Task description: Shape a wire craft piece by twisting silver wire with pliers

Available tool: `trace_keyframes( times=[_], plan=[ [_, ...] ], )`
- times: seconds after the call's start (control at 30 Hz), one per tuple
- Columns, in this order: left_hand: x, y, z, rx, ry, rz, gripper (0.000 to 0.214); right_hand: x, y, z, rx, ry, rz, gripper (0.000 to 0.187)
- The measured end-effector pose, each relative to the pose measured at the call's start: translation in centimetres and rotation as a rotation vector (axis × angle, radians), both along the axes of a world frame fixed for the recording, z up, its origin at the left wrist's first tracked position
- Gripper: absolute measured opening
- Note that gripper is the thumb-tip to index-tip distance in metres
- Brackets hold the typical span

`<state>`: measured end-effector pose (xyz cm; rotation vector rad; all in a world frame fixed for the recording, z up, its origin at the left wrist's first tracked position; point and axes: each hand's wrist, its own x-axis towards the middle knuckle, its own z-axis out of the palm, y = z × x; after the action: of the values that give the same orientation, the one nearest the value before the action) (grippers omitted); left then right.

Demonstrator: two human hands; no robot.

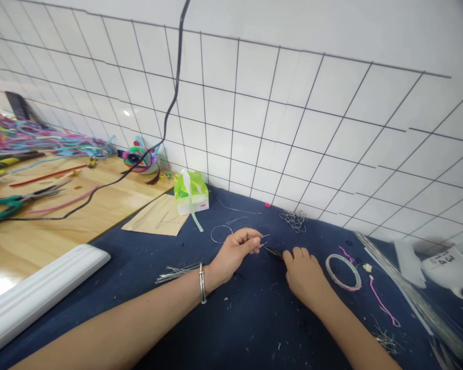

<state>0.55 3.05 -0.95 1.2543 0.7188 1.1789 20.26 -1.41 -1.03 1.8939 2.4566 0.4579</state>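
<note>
My left hand (235, 253) rests on the dark blue cloth (254, 318) with its fingers pinched on a thin silver wire (264, 238) that has a speck of pink at its end. My right hand (303, 272) lies just to the right, knuckles up, fingers curled round a small dark tool (274, 252) whose tip points at the pinched wire. A metal bangle (202, 282) sits on my left wrist. A bundle of cut silver wires (175, 273) lies by that wrist.
A roll of clear tape (343, 271), pink cord pieces (384, 303), a wire tangle (294, 220), a wire loop (220, 234) and a green tissue pack (191, 192) lie on the cloth. A white mug (453, 270) stands right. Green pliers (15, 201), coloured cords (31, 136) cover the wooden bench.
</note>
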Motion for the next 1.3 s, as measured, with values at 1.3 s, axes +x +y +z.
trace_keyframes(
  times=[1.3],
  plan=[
    [-0.5,0.0,0.1,0.311,0.264,0.125,0.015,1.1,0.2,-1.0,0.305,0.389,0.296,0.022]
  ],
)
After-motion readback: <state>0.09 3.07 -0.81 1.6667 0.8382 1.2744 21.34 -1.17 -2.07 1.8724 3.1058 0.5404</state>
